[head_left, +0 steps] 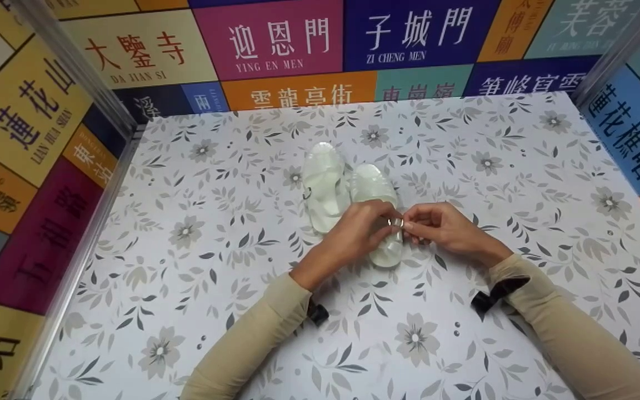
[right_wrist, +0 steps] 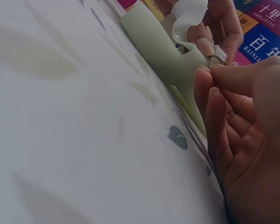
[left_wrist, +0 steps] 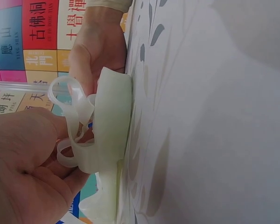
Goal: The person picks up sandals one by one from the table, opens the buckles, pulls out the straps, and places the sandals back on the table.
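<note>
Two pale, translucent sandals lie side by side, soles down: the left sandal [head_left: 323, 166] and the right sandal [head_left: 373, 180]. My left hand [head_left: 356, 225] reaches over the right sandal and, in the right wrist view, grips its strap [right_wrist: 189, 18] near a small metal buckle [right_wrist: 219, 59]. From the other side, my right hand [head_left: 448, 230] pinches the strap end at that buckle between thumb and index finger. In the left wrist view, looped straps rise from the thick sole [left_wrist: 113, 121]. The left sandal is untouched, its own buckle [head_left: 306, 193] at its left side.
A white table [head_left: 231, 311] with a grey leaf and flower print lies beneath everything. Colourful panels with lettering [head_left: 281, 39] stand along its back and sides. Dark bands with black attachments [head_left: 498, 294] sit on both wrists.
</note>
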### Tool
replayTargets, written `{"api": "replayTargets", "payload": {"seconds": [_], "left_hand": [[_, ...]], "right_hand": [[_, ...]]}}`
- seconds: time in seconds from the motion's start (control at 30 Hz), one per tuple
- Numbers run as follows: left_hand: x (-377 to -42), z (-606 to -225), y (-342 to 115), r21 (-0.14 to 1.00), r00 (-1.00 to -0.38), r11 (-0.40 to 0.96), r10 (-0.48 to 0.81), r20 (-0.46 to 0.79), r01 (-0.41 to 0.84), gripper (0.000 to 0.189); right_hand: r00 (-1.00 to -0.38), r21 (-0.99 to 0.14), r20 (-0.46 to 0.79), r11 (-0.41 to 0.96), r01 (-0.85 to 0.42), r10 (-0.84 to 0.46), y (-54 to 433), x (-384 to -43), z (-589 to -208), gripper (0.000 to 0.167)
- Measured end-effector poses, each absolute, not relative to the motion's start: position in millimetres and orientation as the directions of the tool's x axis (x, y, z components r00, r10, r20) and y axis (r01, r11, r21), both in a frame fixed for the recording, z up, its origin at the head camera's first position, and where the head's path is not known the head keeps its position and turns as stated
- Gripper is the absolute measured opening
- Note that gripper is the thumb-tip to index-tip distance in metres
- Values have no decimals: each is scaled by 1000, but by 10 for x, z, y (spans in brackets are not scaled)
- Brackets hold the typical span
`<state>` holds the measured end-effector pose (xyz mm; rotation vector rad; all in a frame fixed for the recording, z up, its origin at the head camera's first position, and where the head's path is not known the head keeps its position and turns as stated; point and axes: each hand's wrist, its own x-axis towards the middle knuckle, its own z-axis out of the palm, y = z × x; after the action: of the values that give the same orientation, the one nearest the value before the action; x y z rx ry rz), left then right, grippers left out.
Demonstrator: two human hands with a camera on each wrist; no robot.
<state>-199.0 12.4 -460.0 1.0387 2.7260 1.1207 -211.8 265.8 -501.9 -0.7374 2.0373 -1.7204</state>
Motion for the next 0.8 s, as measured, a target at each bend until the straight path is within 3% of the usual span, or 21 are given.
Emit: {"api": "replayTargets", "payload": {"seconds": [0.43,0.67,0.8], "left_hand": [[-1997,-4594,118,657,-783,510,587,206,555,18],[-1991,-4631,108,726,-779,428,581,235,539,21],[-1992,-4625,124,720,-793,451,565,228,528,19]], "right_hand": [[-796,-986,19,118,-114,-605,2644,-2118,-4965,18],[-820,-984,-4,149,-99,-573,2666,-2125,-4958,22],[-837,-988,-2,129,-82,-548,2670,-2118,-4957,27]]}}
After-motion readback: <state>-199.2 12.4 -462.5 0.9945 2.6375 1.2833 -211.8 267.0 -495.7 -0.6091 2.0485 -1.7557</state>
